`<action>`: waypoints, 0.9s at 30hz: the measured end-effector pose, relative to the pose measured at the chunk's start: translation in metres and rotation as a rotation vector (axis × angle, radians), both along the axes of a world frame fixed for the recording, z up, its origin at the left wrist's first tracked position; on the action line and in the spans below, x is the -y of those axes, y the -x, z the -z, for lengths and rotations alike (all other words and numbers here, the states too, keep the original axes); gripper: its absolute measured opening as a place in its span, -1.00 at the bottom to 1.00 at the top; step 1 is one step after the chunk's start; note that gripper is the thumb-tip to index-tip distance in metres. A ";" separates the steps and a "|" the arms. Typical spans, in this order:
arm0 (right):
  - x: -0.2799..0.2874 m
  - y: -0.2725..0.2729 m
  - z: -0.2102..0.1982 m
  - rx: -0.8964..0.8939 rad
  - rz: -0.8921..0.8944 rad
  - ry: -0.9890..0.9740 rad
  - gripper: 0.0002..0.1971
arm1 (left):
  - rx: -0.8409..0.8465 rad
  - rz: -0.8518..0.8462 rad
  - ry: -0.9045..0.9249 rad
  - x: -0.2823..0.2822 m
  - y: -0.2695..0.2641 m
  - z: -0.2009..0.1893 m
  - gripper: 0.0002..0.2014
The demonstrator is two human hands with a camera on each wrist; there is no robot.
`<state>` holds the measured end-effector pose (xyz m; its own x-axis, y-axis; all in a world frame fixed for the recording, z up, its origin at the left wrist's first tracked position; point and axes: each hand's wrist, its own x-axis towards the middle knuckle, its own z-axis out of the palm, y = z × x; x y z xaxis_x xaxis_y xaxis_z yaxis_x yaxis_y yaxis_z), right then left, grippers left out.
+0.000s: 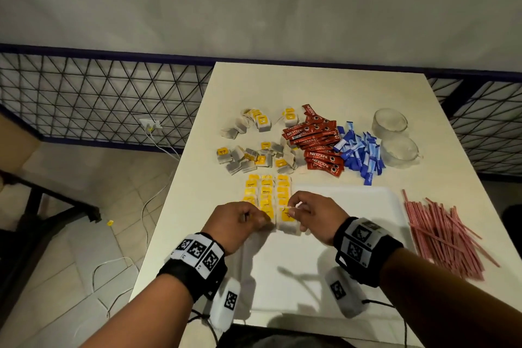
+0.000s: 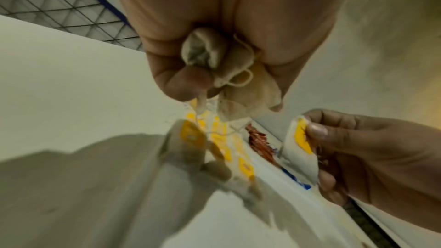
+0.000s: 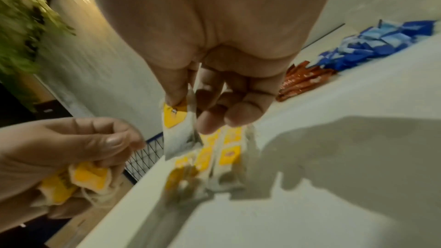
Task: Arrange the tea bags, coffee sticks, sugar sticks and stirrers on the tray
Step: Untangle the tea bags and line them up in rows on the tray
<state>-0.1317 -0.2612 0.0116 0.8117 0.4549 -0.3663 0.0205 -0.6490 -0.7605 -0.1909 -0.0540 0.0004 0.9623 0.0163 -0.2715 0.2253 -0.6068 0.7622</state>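
Bare forearms end in black wristbands ringed with white blocks printed with black square codes; a second band matches. Beneath each wrist hangs a white pod bearing one code, trailing thin black cables.

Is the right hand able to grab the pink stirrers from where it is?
Probably not yet. The right hand is pinching a tea bag, so its fingers are busy. The stirrers lie uncovered on the table beside the tray, with nothing blocking them.
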 end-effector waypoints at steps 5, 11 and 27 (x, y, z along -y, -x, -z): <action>-0.002 0.004 0.032 -0.037 0.032 0.116 -0.94 | -0.085 -0.035 -0.146 -0.018 0.020 0.016 -0.73; -0.011 0.003 0.046 -0.016 0.075 0.103 -0.96 | -0.113 -0.081 -0.152 -0.026 0.030 0.027 -0.74; -0.018 -0.004 0.058 0.138 0.098 0.215 -0.90 | -0.095 -0.120 -0.115 -0.029 0.034 0.032 -0.83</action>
